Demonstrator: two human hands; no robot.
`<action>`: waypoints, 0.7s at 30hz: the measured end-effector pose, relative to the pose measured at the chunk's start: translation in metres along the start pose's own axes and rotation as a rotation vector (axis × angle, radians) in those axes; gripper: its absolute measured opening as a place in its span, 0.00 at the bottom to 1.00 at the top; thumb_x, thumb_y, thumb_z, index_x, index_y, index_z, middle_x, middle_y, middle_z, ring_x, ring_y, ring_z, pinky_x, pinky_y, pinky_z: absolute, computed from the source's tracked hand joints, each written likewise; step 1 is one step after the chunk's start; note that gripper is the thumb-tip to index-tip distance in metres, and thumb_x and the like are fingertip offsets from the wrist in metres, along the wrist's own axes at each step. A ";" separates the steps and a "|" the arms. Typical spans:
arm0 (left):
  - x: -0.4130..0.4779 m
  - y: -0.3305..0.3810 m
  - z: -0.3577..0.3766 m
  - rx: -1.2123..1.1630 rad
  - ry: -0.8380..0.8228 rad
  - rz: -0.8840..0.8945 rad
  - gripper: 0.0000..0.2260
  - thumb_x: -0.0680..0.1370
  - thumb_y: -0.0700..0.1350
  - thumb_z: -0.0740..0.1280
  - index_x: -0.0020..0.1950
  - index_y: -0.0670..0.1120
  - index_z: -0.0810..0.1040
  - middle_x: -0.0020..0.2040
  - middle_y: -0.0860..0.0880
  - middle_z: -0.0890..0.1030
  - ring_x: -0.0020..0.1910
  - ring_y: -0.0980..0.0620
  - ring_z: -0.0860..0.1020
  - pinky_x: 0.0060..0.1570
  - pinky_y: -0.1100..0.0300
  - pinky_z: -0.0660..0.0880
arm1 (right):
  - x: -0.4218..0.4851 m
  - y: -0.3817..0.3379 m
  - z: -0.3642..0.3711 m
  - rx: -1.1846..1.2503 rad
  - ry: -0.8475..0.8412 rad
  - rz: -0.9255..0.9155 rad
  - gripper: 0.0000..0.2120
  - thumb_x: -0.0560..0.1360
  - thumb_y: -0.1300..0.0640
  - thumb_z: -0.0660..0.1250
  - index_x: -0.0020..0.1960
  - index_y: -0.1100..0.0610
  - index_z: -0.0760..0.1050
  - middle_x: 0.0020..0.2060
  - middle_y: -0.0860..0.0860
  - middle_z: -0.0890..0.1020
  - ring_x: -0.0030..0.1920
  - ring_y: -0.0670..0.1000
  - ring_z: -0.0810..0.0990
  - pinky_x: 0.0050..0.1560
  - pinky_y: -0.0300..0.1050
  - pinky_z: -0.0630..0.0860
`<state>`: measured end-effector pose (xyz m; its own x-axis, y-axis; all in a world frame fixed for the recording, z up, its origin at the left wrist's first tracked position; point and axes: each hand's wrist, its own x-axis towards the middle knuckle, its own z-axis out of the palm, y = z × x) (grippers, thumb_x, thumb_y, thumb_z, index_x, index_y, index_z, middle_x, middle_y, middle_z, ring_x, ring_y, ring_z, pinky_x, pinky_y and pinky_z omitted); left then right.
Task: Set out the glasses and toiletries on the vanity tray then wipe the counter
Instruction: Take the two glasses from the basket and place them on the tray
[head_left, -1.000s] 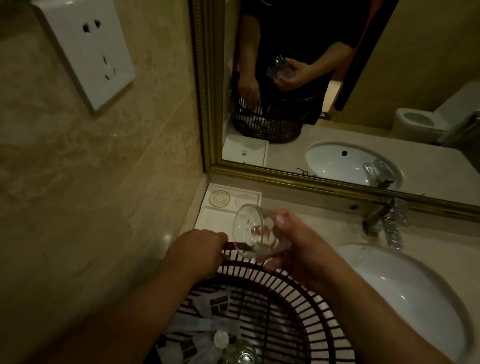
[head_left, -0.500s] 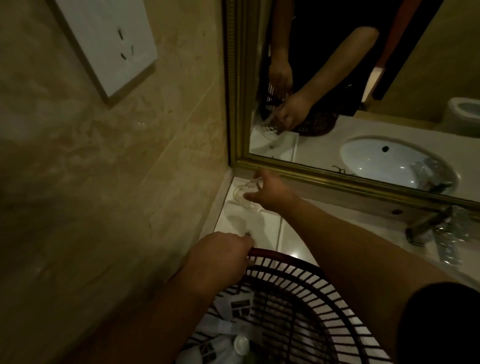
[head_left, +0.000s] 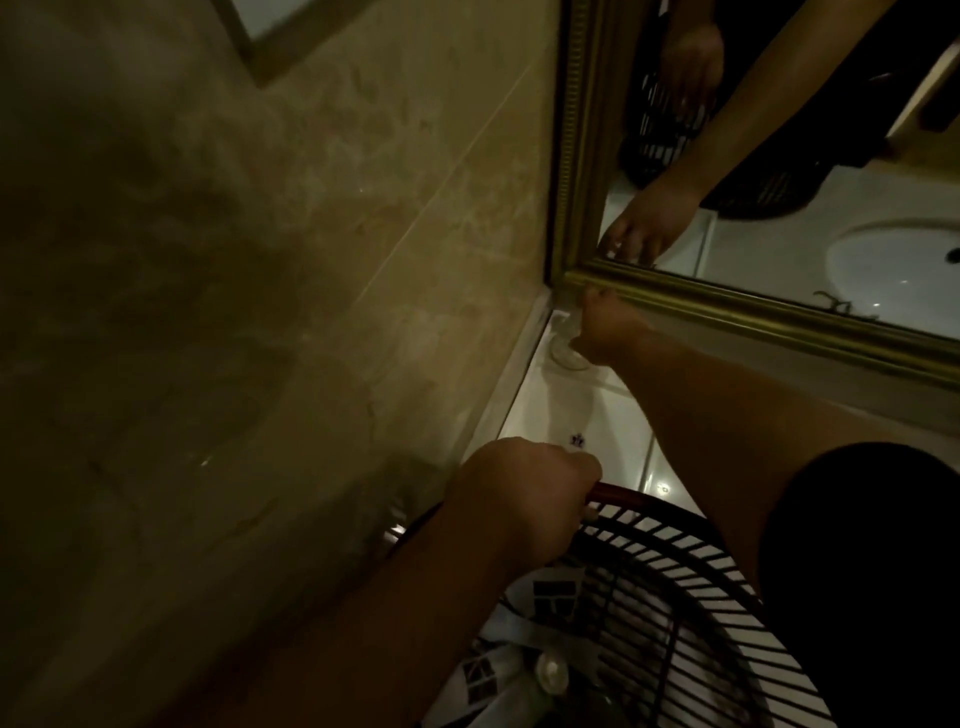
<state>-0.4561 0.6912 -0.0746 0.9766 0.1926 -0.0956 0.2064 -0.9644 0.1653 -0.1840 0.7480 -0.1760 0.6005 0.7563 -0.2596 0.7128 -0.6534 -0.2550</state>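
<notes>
A clear drinking glass (head_left: 567, 347) stands at the far corner of the white vanity tray (head_left: 550, 415), close to the wall and under the mirror frame. My right hand (head_left: 602, 332) reaches across the tray and grips the glass from the right side. My left hand (head_left: 524, 493) is closed on the rim of the dark slatted basket (head_left: 691, 566) at the front. Inside the basket lie white toiletry packets with black marks (head_left: 550, 597) and a small bottle with a round cap (head_left: 553, 670).
A beige marble wall (head_left: 260, 312) rises close on the left. A gold-framed mirror (head_left: 727, 312) runs along the back and reflects my hands, the basket and the white sink. Pale counter (head_left: 660, 478) shows right of the tray.
My right hand has carried the glass from above the basket to the tray's far corner and lowered it there. My left hand has stayed on the basket rim. The view has tilted left.
</notes>
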 end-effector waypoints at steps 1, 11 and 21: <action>0.000 0.000 0.000 -0.002 0.007 0.004 0.09 0.78 0.51 0.70 0.54 0.50 0.75 0.44 0.49 0.81 0.39 0.47 0.79 0.31 0.57 0.58 | 0.001 -0.002 0.003 -0.004 -0.004 0.001 0.37 0.74 0.57 0.73 0.78 0.58 0.61 0.73 0.63 0.68 0.66 0.65 0.75 0.64 0.57 0.76; -0.001 -0.002 0.003 0.000 0.057 0.025 0.09 0.77 0.51 0.71 0.53 0.49 0.76 0.44 0.48 0.81 0.40 0.47 0.80 0.34 0.58 0.61 | -0.005 -0.008 0.007 0.033 0.057 -0.034 0.32 0.76 0.63 0.67 0.78 0.57 0.62 0.74 0.63 0.66 0.67 0.64 0.75 0.66 0.56 0.73; 0.001 -0.004 0.011 0.054 0.129 0.045 0.10 0.75 0.56 0.70 0.47 0.51 0.76 0.38 0.50 0.79 0.35 0.47 0.79 0.31 0.58 0.61 | -0.130 -0.003 -0.054 0.240 0.242 -0.115 0.19 0.77 0.56 0.68 0.67 0.53 0.77 0.61 0.54 0.82 0.58 0.55 0.81 0.52 0.43 0.75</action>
<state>-0.4570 0.6933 -0.0862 0.9851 0.1676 0.0386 0.1624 -0.9802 0.1135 -0.2440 0.6536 -0.0911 0.6100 0.7924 0.0044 0.6925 -0.5303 -0.4891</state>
